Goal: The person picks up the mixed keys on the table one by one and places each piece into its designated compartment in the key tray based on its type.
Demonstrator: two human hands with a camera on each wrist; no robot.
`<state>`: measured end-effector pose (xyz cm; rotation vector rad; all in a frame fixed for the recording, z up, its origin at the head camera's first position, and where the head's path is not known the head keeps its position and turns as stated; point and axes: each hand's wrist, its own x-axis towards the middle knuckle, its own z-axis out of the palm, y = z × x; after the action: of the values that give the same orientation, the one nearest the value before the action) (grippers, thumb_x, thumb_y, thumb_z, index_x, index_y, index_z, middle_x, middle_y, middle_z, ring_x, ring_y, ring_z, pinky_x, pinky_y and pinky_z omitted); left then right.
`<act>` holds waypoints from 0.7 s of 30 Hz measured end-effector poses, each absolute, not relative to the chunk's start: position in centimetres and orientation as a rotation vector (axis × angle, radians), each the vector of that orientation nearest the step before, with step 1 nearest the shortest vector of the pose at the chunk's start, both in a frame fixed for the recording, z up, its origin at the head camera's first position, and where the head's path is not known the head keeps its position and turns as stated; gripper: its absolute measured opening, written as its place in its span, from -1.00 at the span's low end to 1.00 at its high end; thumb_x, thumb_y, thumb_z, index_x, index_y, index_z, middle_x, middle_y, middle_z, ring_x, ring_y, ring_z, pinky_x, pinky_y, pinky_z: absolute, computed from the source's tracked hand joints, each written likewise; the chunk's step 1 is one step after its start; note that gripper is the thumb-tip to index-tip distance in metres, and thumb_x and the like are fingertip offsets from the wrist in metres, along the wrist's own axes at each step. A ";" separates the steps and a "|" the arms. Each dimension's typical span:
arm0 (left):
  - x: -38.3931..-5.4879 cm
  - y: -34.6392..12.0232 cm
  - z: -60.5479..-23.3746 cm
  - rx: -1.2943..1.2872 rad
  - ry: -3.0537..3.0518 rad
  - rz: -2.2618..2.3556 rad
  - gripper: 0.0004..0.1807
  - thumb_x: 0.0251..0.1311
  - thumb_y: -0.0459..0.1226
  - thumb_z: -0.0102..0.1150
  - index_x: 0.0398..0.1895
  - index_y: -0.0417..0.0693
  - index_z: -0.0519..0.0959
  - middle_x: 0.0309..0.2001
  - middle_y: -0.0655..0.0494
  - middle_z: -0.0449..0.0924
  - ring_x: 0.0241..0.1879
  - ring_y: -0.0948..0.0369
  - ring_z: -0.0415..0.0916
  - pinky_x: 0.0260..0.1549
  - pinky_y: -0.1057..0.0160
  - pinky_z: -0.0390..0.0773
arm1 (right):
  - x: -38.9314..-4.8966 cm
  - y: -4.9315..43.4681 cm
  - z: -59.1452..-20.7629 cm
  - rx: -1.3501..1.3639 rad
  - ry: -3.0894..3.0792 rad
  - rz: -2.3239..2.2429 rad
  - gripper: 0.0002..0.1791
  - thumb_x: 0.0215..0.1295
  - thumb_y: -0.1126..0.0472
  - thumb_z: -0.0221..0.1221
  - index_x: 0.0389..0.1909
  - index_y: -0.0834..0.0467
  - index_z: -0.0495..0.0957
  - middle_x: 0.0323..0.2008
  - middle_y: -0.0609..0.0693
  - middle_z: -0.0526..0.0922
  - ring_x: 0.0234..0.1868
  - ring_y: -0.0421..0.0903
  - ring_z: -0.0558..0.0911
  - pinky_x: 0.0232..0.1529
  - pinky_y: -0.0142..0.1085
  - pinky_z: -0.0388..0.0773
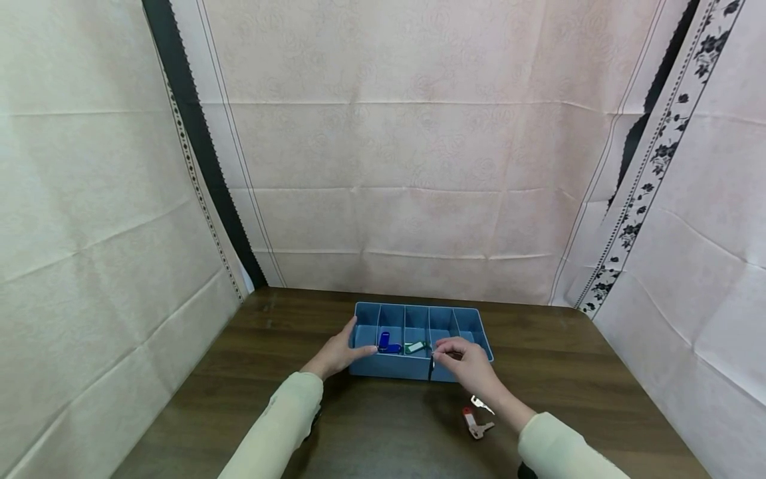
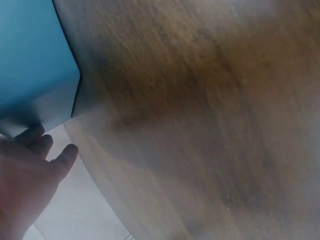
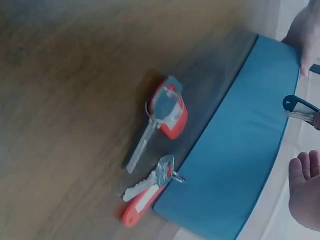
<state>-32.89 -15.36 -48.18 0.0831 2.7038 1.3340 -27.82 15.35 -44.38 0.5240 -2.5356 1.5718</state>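
Observation:
A blue divided tray (image 1: 389,367) stands on the table. At its left front corner is my left hand (image 1: 337,352), fingers stretched along the left side and thumb at the front rim. Over the front right part of the tray, my right hand (image 1: 473,368) pinches a key (image 3: 299,116) with a dark tag (image 3: 290,103). Blue key tags (image 1: 391,348) lie in the second compartment from the left, a green key tag (image 1: 415,347) in the third. Two keys with red tags, one upper (image 3: 176,120) and one lower (image 3: 142,202), lie before the tray.
Brown wood-grain table (image 1: 383,432) surrounds the tray. Pale patterned cloth (image 1: 389,146) hangs behind it and on both sides. Below my right forearm lie the red-tagged keys (image 1: 477,430), close to the tray's front.

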 end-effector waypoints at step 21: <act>-32.9 -15.4 -48.1 0.081 2.703 1.332 0.13 0.15 0.20 0.30 0.61 0.17 -0.17 0.53 -0.18 0.01 0.45 -0.27 0.03 0.24 -0.39 0.15 | -31.9 16.3 -42.8 0.309 -2.470 1.511 -0.87 0.34 0.18 0.29 -0.26 0.17 0.72 0.06 0.12 0.65 0.01 0.02 0.59 -0.12 -0.29 0.58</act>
<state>-32.86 -15.38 -48.15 0.0805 2.7030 1.3317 -31.90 16.26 -42.79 0.3092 -2.4701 1.5114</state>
